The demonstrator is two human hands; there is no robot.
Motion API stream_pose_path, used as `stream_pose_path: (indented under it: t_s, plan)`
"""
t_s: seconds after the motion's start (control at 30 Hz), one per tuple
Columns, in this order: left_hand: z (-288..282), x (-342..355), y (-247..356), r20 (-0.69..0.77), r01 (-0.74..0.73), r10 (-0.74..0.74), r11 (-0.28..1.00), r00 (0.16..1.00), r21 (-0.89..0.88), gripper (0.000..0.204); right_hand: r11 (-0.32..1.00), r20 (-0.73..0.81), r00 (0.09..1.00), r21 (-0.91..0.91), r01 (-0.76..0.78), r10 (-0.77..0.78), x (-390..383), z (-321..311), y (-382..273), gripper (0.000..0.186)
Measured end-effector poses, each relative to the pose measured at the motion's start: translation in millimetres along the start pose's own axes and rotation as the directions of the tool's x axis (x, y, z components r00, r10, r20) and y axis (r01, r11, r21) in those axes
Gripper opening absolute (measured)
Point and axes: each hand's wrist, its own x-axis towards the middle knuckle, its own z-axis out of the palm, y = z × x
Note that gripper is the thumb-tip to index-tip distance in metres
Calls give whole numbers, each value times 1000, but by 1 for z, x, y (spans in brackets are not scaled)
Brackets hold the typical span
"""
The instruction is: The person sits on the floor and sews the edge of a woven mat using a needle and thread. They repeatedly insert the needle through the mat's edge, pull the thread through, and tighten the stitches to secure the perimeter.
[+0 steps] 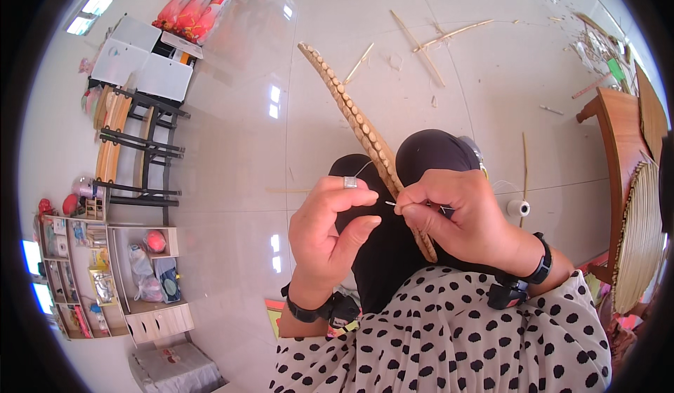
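Note:
Across my lap slants a long, narrow piece of tan stalks (365, 127), showing a row of round, pale cut ends along its edge. Its far end points up and left; the near end rests on my dark trousers. My right hand (460, 214) is closed in a pinch over its near part, with a thin whitish needle-like thing (390, 203) poking out from the fingertips. To the left, my ringed left hand (328, 223) has thumb and forefinger apart, facing that tip. A fine thread (364, 167) shows by its knuckles; whether it touches the hand, I cannot tell.
A white thread spool (518, 208) stands on the floor right of my knee. Loose stalks (421, 45) and scraps lie ahead. At the right is a brown wooden table (618, 140) with a stalk mat (635, 231) beside it. Shelves (105, 273) line the left.

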Motion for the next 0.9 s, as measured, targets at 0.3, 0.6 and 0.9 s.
stream_pose_path:
  t_s: [0.3, 0.6, 0.9]
  plan:
    - [4, -2, 1, 25, 9, -10, 999, 1000, 46, 15, 994, -7, 996, -68, 85, -85, 1, 2, 1, 9]
    - [3, -2, 5, 35, 26, -28, 999, 999, 47, 11, 948, -53, 960, -184, 261, -275, 1, 5, 6, 12]
    - [6, -6, 5, 25, -6, 5, 1000, 1000, 10, 11, 956, -17, 962, -115, 269, -273, 0, 7, 5, 11]
